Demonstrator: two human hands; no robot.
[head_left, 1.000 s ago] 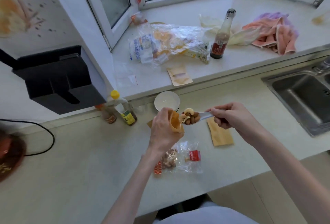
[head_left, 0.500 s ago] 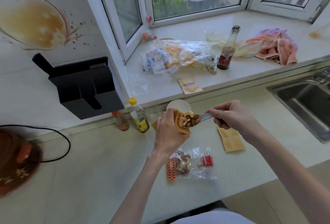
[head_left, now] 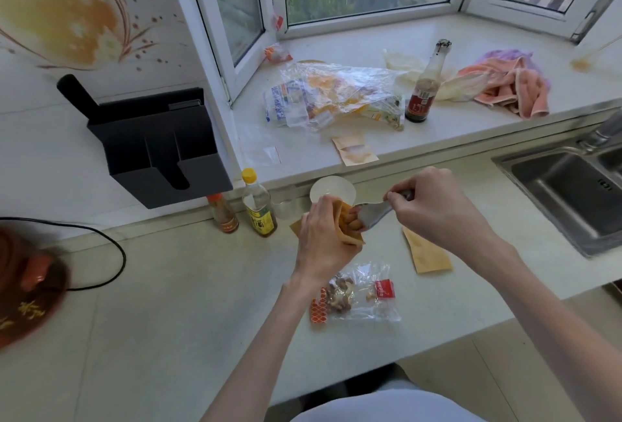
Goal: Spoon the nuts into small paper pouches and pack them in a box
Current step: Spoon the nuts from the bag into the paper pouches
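**Above the counter: spoon tipped into a paper pouch**

Over the pale countertop [head_left: 168,303], the left hand [head_left: 323,239] grips a small orange-brown paper pouch [head_left: 350,226], fingers curled round its back so that the mouth faces right. The right hand [head_left: 434,206] pinches the handle of a metal spoon [head_left: 373,211], whose bowl is tilted into the pouch mouth; nuts [head_left: 353,224] show at the opening, just beside the spoon's edge. Below the hands, a clear plastic bag of nuts [head_left: 353,293] with red printing lies flat on the counter. A second, flat pouch [head_left: 427,253] lies to the right, partly under the right wrist. Behind the hands stands a white bowl [head_left: 331,187]; left of it, a yellow-capped bottle [head_left: 257,202] and a smaller red-capped bottle [head_left: 223,214]. On the windowsill [head_left: 471,138] lie another flat pouch [head_left: 353,150], crumpled plastic bags [head_left: 336,95], a dark sauce bottle [head_left: 424,84] and a pink cloth [head_left: 511,88]. A steel sink [head_left: 572,192] occupies the far right.
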